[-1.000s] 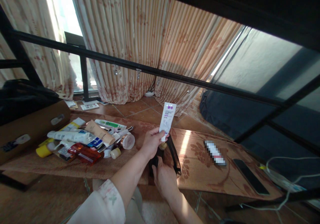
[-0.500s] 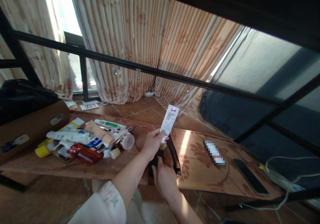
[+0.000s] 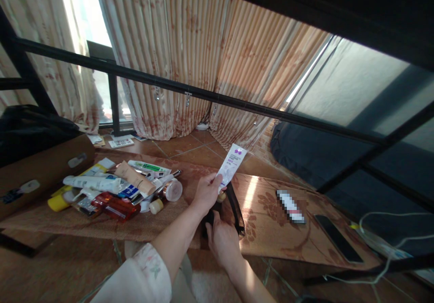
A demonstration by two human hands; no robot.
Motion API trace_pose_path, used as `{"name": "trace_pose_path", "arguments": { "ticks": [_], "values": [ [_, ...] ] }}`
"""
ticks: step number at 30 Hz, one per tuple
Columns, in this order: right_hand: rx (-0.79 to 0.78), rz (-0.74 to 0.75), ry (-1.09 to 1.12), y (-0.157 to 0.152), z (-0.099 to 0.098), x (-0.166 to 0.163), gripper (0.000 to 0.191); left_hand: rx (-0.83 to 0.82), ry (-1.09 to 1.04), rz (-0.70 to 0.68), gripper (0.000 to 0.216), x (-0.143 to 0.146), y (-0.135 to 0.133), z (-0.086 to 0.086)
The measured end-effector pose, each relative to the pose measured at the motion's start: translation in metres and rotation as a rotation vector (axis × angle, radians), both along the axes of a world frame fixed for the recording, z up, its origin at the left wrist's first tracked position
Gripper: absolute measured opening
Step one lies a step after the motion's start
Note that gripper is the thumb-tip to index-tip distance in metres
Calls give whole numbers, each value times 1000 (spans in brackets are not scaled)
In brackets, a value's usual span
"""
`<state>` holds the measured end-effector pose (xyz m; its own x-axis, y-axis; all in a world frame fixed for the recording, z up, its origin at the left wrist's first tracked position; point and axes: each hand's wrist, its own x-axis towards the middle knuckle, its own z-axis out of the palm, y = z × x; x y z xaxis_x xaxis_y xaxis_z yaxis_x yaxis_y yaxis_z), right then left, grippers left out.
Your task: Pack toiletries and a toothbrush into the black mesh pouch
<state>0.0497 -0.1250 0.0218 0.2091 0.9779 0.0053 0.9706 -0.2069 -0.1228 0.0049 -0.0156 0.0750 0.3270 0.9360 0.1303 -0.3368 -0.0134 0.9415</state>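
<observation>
The left hand [image 3: 207,193] pinches the tube [image 3: 233,160] between thumb and fingers at the centre of the frame; the tube tilts, upper end toward the right. The right hand [image 3: 224,240] is at the black pouch [image 3: 236,207], lower centre; its fingertips are hidden, so its grip cannot be told. The pouch lies on the bench [image 3: 262,248]. A heap of toiletries [image 3: 137,179] occupies the left; a phone [image 3: 339,239] lies at lower right.
</observation>
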Motion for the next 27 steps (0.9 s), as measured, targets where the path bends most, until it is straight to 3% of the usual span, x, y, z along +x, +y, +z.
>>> {"name": "trace_pose_path", "arguments": {
  "ticks": [5,11,19,27],
  "values": [
    [-5,0,4,0,1,0,33,-100,-60,-4,31,-1,0,2],
    [1,-7,14,0,0,1,34,-199,-135,-108,30,-4,-3,6],
    [-8,0,3,1,-3,1,35,-181,-78,-118,29,-3,-2,3],
    [-6,-4,-14,1,-4,1,32,-176,-38,-92,27,-5,-7,12]
  ]
}}
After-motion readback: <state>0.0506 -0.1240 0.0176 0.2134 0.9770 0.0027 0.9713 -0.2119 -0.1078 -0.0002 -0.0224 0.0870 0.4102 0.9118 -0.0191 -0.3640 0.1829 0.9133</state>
